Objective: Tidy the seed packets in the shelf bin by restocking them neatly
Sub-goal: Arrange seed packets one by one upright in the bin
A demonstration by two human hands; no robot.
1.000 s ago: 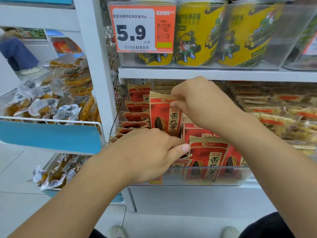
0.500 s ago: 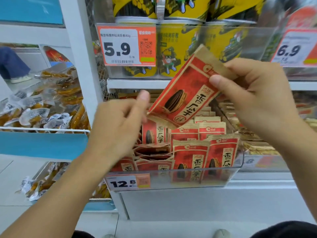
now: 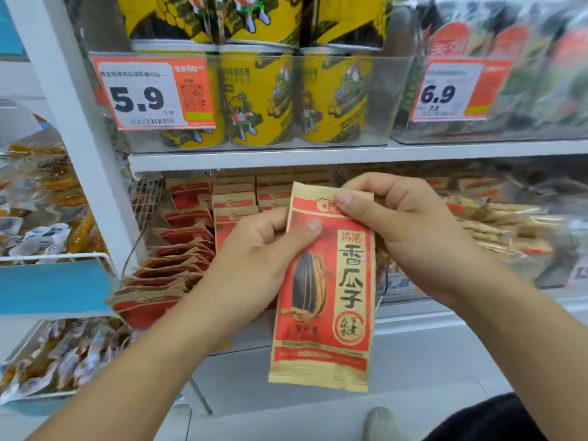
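Upright now, the seed packet (image 3: 324, 281) has swung from tilted; our left hand (image 3: 264, 249) and right hand (image 3: 391, 214) pinch its 12 o'clock end, light, crinkly, best held by edges

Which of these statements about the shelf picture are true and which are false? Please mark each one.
1. Both hands hold one red seed packet. True.
2. The left hand grips the packet's bottom edge. False: it holds the left side, thumb on the front.
3. The right hand pinches the packet's top. True.
4. The yellow cans stand below the packets in the bin. False: they stand on the shelf above.
5. The price tag before the cans reads 5.9. True.
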